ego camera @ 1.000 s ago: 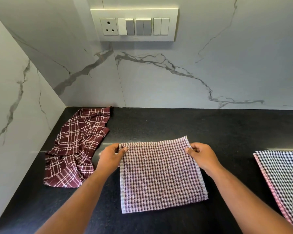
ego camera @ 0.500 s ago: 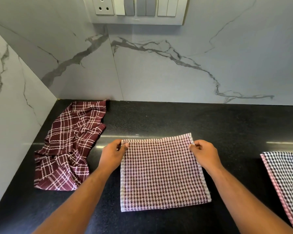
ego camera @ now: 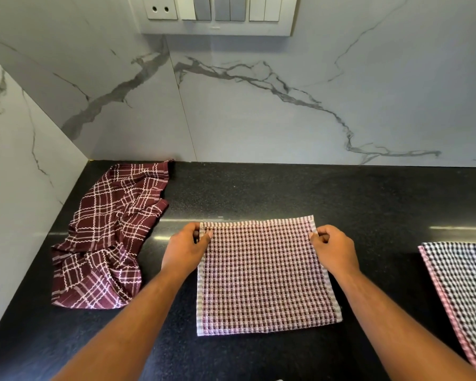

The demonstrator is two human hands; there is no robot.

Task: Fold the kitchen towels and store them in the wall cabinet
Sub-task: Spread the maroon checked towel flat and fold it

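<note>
A maroon-and-pink checked towel (ego camera: pixel 264 276) lies flat and folded on the black countertop (ego camera: pixel 286 193) in front of me. My left hand (ego camera: pixel 184 250) pinches its far left corner. My right hand (ego camera: pixel 333 250) pinches its far right corner. A crumpled maroon plaid towel (ego camera: pixel 107 237) lies to the left, near the corner of the walls. At the right edge of view lies a black-and-white checked towel (ego camera: pixel 465 292) with a pink border, flat and cut off by the frame. No wall cabinet is in view.
Marble-patterned wall panels stand behind the counter and on the left side. A switch and socket plate (ego camera: pixel 217 12) is mounted on the back wall above the counter.
The view has tilted downward, so the switch plate sits higher in frame. Both hands stay pinched on the far corners of the checked towel, which has hardly moved.
</note>
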